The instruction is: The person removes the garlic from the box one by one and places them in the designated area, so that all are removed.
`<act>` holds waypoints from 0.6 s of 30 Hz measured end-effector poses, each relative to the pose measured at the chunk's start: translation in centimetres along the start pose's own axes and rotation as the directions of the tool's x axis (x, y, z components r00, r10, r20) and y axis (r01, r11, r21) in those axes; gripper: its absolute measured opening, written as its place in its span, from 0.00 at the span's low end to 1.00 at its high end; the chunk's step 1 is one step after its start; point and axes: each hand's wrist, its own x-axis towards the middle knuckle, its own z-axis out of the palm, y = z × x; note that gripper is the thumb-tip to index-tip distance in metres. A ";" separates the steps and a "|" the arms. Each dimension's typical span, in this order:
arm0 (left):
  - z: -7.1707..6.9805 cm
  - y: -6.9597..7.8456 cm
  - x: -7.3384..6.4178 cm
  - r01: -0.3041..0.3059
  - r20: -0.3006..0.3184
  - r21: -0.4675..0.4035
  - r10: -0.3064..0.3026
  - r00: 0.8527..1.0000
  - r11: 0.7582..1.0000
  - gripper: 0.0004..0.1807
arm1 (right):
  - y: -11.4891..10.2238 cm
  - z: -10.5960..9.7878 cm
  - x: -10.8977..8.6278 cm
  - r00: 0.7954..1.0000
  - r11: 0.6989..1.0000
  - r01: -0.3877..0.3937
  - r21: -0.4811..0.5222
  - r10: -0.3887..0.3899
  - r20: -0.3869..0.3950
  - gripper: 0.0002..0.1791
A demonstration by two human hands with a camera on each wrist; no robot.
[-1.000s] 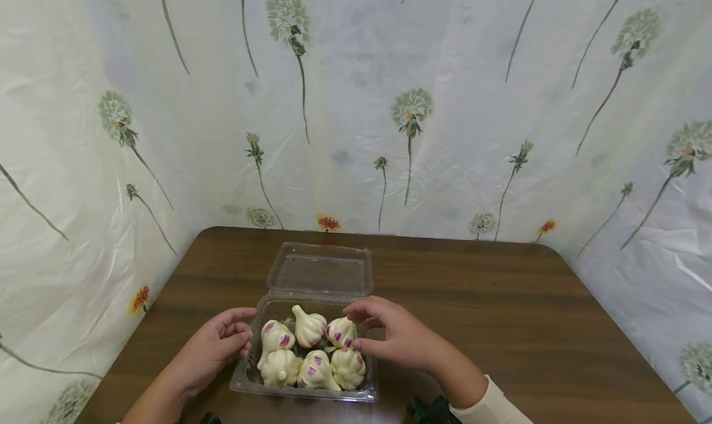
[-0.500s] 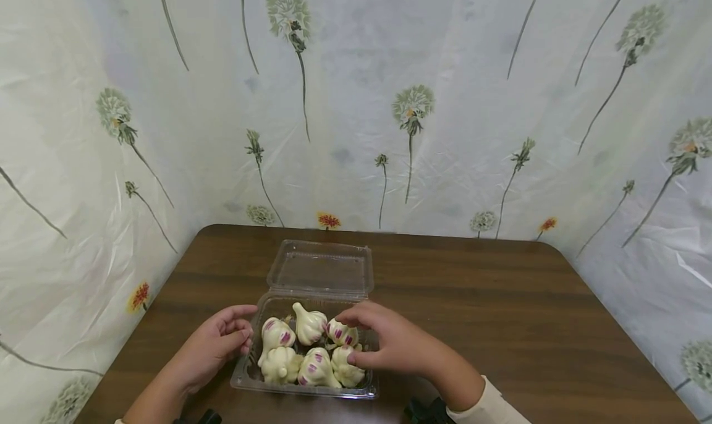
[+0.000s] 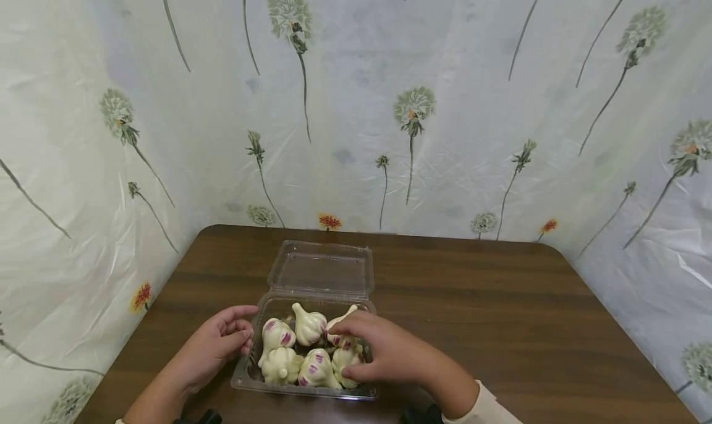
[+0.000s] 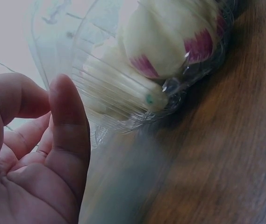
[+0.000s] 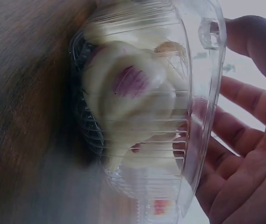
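Observation:
A clear plastic clamshell container (image 3: 239, 381) holds several garlic bulbs (image 3: 310, 326), pale with purple streaks on some. My right hand (image 3: 384, 350) reaches over the container's right side with fingers spread above the two right-hand bulbs, the thumb by the front right bulb (image 3: 343, 359). In the right wrist view its thumb and fingers (image 5: 245, 130) extend around the clear rim (image 5: 214, 112). Beside the container's left wall, my left hand (image 3: 217, 347) rests with loosely curled fingers. The left wrist view has its thumb (image 4: 69, 116) close to the ribbed wall and nothing gripped.
The container's lid (image 3: 322, 269) lies folded back behind it on the dark wooden table (image 3: 478, 313). A floral-printed sheet (image 3: 345, 102) hangs around the back and sides.
My right hand has moved slightly toward the near side over the right-hand bulbs, uncovering the stem of the back right bulb. The left hand and container have stayed put.

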 end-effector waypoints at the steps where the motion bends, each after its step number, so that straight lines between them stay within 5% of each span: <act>1: 0.0 0.0 0.0 0.000 0.000 0.000 0.000 1.000 1.000 0.32 | 0.0 0.0 0.0 1.000 1.000 -0.001 -0.005 0.001 0.000 0.32; 18: 0.2 0.1 -0.2 0.009 -0.011 -0.007 -0.009 1.000 1.000 0.32 | 0.0 0.5 0.0 0.999 0.999 0.008 -0.034 -0.006 0.047 0.30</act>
